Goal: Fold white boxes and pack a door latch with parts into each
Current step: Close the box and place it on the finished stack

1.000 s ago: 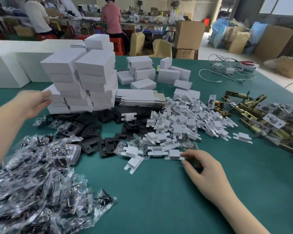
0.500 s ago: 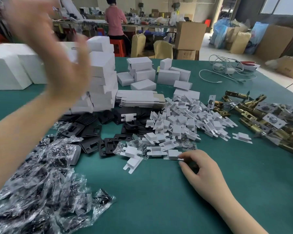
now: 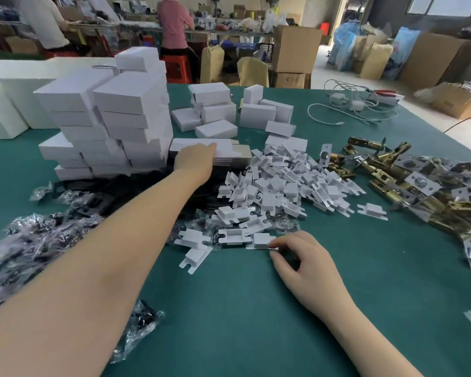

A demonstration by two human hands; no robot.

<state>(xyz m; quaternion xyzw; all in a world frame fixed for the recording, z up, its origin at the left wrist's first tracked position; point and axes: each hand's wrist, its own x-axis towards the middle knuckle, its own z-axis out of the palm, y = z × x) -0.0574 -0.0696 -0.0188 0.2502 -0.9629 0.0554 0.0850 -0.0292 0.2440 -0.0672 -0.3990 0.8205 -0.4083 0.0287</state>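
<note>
Left hand (image 3: pixel 195 161), fingers extended, rests on the stack of flat unfolded white card boxes (image 3: pixel 223 151) beside the tall pile of folded white boxes (image 3: pixel 106 126); right hand (image 3: pixel 301 257), fingers curled, pinches a small white folded card insert (image 3: pixel 261 240) at the near edge of the heap; brass door latches (image 3: pixel 386 175) lie at right on the green table (image 3: pixel 256 308).

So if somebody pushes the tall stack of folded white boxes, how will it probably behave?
The stack of folded white boxes would probably tip or shed boxes: it is tall and its layers sit unevenly. The boxes look like thin card, so likely light and easily dented. The left hand reaches right beside it.
</note>
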